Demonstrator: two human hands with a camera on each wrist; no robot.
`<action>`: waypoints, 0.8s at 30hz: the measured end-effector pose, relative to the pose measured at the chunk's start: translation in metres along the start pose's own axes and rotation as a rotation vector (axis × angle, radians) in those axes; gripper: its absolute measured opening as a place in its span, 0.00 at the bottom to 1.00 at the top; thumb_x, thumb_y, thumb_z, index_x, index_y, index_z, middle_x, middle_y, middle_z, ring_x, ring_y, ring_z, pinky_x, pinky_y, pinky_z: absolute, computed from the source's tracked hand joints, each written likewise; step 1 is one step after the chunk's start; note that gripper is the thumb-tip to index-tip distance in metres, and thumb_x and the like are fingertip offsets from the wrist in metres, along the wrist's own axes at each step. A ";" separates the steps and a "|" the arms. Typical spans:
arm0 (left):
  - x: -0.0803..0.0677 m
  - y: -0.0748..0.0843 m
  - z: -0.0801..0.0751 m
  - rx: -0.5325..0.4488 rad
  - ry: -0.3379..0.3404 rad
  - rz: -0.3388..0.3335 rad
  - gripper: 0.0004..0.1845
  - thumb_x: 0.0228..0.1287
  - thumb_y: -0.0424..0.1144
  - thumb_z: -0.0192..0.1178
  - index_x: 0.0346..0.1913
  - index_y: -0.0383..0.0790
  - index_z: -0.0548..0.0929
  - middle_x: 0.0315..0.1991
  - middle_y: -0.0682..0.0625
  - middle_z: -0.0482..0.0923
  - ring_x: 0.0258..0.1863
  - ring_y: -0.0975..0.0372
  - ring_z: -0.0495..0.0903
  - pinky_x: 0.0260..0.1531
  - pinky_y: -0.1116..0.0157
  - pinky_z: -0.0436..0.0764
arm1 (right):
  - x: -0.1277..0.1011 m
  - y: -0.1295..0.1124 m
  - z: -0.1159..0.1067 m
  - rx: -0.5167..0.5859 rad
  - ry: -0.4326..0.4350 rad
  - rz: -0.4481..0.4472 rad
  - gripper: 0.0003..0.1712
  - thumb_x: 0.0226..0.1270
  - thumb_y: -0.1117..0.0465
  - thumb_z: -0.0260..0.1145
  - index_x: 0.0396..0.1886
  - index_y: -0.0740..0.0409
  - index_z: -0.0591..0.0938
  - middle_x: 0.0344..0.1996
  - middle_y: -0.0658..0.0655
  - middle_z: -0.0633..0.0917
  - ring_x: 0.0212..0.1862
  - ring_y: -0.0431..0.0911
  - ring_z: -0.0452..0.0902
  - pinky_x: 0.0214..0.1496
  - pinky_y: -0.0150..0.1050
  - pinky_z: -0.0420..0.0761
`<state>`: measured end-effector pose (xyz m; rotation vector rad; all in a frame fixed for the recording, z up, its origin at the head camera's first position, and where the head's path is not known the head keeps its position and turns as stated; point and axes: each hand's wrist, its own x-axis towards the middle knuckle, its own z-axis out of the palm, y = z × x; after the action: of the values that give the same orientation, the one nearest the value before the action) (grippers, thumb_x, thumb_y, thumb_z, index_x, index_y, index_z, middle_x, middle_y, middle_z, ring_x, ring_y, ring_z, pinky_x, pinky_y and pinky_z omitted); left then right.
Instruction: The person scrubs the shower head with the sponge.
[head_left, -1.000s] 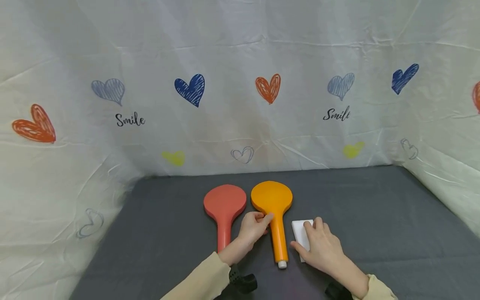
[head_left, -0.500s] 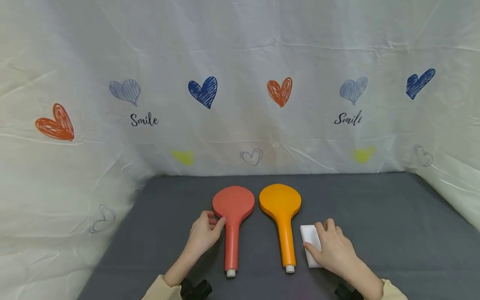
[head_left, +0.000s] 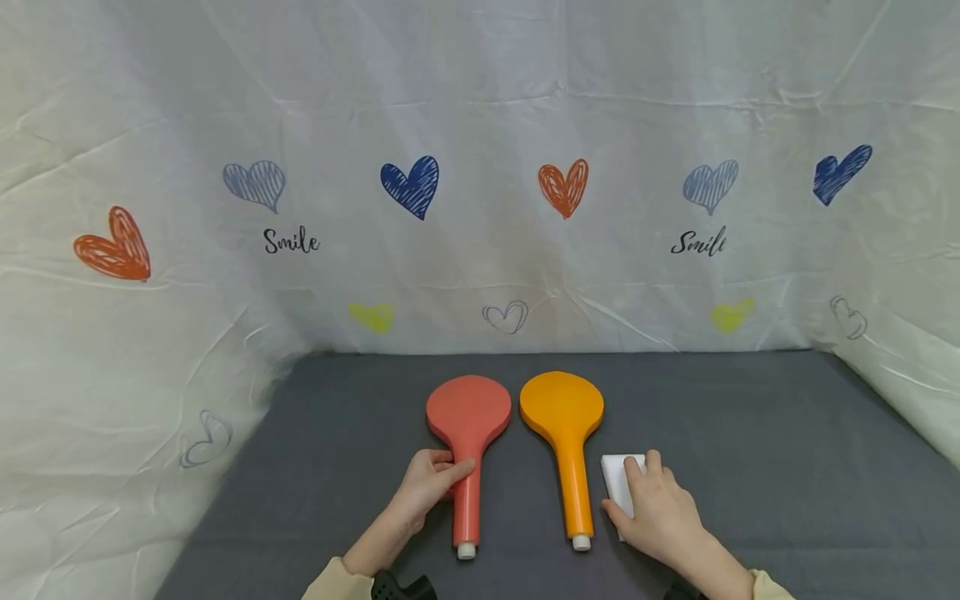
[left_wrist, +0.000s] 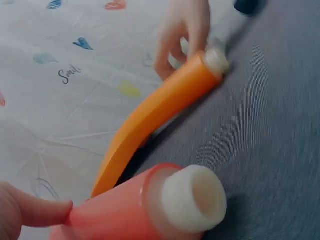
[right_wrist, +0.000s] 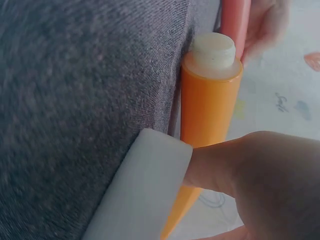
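Observation:
A red handheld shower head (head_left: 468,408) lies with its smooth round back up and its handle towards me. My left hand (head_left: 422,487) grips its handle near the neck, thumb on top and fingers at the left side, partly hidden. The left wrist view shows a hollow white connector (left_wrist: 195,198) at the handle's end. Beside it, an orange shower head (head_left: 561,406) lies parallel, touched by neither hand. On the right, my right hand (head_left: 663,512) holds a flat white rectangular block (head_left: 617,479) on the table, with the thumb (right_wrist: 215,167) against its side.
Dark grey cloth covers the table (head_left: 750,433). A pale curtain (head_left: 480,100) printed with hearts and "Smile" hangs behind and along both sides. Dark wrist-worn devices (head_left: 405,586) show below the hands.
My left hand has left the orange shower head, moved left, and now grips the red one's handle. My right hand stays on the white block. The head view has shifted slightly.

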<state>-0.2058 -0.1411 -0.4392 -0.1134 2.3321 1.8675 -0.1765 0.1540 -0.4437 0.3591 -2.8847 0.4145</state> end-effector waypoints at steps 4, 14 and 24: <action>0.002 -0.004 0.000 -0.113 -0.063 0.024 0.25 0.61 0.37 0.61 0.50 0.15 0.71 0.31 0.42 0.82 0.28 0.60 0.82 0.29 0.63 0.82 | 0.000 -0.001 0.000 -0.002 -0.004 0.009 0.31 0.50 0.50 0.71 0.46 0.69 0.75 0.37 0.67 0.70 0.27 0.51 0.69 0.17 0.41 0.72; 0.000 0.003 0.006 -0.360 -0.100 0.153 0.24 0.63 0.32 0.58 0.55 0.17 0.66 0.40 0.37 0.80 0.33 0.58 0.84 0.36 0.62 0.82 | 0.002 0.000 0.000 -0.008 -0.028 0.028 0.31 0.51 0.51 0.70 0.48 0.69 0.74 0.41 0.70 0.70 0.29 0.54 0.71 0.18 0.44 0.73; -0.005 0.036 0.019 -0.445 -0.182 0.335 0.25 0.61 0.27 0.59 0.59 0.25 0.65 0.48 0.38 0.74 0.38 0.48 0.83 0.41 0.55 0.80 | 0.011 -0.012 -0.029 0.023 0.296 -0.096 0.23 0.52 0.56 0.69 0.46 0.62 0.76 0.46 0.66 0.74 0.36 0.55 0.73 0.18 0.40 0.74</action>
<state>-0.2048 -0.1150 -0.4073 0.4050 1.8714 2.4107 -0.1785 0.1491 -0.4111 0.4015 -2.5658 0.4428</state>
